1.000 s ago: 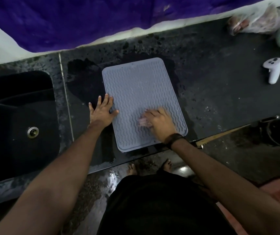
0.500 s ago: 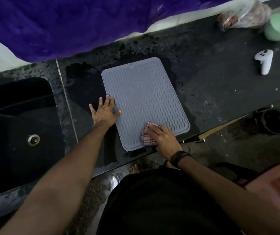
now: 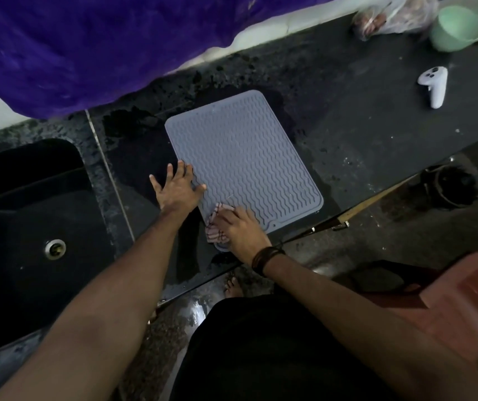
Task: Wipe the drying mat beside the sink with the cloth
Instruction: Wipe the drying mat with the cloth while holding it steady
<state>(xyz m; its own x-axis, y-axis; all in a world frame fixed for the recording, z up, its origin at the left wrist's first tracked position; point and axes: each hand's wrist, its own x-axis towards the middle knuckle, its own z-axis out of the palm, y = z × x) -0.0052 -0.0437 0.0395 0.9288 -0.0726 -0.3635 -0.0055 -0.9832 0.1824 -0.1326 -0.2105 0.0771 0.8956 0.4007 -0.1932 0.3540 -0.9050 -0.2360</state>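
The dark stone table [image 3: 362, 117] is running across the middle of the frame, with the black sink [image 3: 23, 227] sitting sunk into it at the left edge and a purple cloth hanging [image 3: 72, 47] filling the upper left. The grey ribbed drying mat [image 3: 243, 157] is lying flat on the table just right of the sink, at the centre of the frame, with wet dark patches around it. The left hand [image 3: 177, 189] is resting at the mat's left edge, its fingers [image 3: 184, 170] lying straight and spread, the thumb reaching onto the mat. The right hand [image 3: 240, 230] is pressing down on the mat's lower left corner, its fingers curling over the striped pinkish cloth [image 3: 214, 231], which is bunching out beneath and to the left of them. At the upper right of the frame a clear plastic bag [image 3: 391, 15], a green cup [image 3: 455, 27] and a white controller [image 3: 434, 85] are lying on the table, well apart from the mat.
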